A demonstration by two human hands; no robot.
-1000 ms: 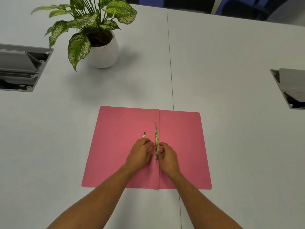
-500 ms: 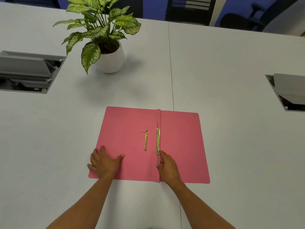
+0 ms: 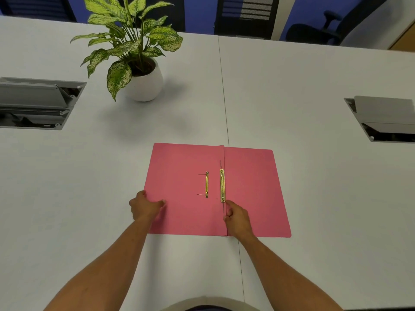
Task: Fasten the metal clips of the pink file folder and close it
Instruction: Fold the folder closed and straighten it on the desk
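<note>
The pink file folder lies open and flat on the white table. A long brass clip bar runs along the spine fold, with thin metal prongs sticking out at both ends. A shorter brass clip sits just left of it on the left flap. My left hand grips the left flap's outer edge near its lower corner, thumb on top. My right hand presses down on the spine just below the long bar, fingertips by the lower prong.
A potted plant in a white pot stands behind the folder to the left. Open cable boxes are set into the table at the left and at the right. A seam runs down the table's middle.
My left hand left the clips at the spine and went to the left flap's outer edge, where it now grips. The right hand slid down below the long bar. The view tilted up.
</note>
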